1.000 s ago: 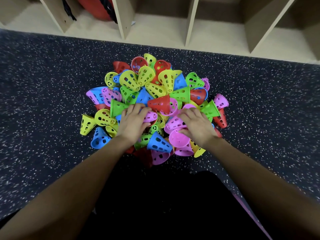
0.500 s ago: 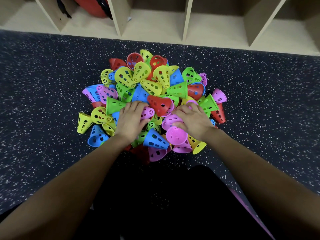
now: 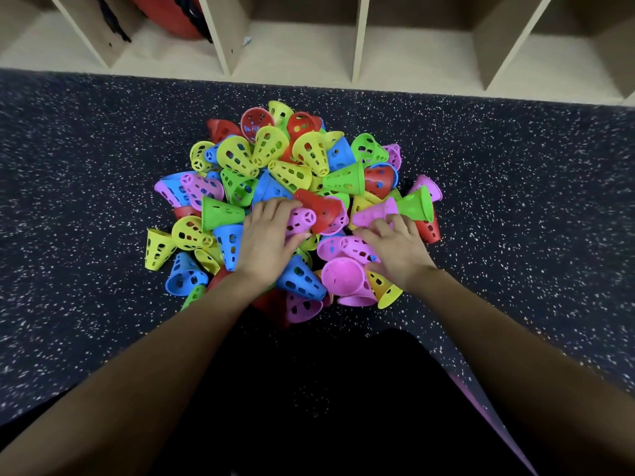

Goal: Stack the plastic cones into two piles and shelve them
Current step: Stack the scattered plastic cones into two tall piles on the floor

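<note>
A heap of perforated plastic cones [image 3: 292, 173] in yellow, green, blue, red and pink lies on the dark speckled floor [image 3: 86, 201]. My left hand [image 3: 266, 242] rests on the heap's near left side, with fingers and thumb closed around a pink cone [image 3: 304, 218] lying on its side. My right hand [image 3: 397, 250] is on the near right side. Its thumb and fingertips pinch the lower edge of another pink cone [image 3: 372, 213]. More pink cones [image 3: 343, 274] lie under and in front of that hand. The cones are loose, none nested into a pile.
A wooden shelf unit [image 3: 357, 36] with open cubbies runs along the far side at floor level. A red and black object [image 3: 165, 15] fills one cubby at the left. My dark-clothed legs [image 3: 309, 407] are at the bottom of the view.
My right hand has shifted to the right and pulled a pink cone up out of the heap. My left hand has stayed closed on its pink cone.
</note>
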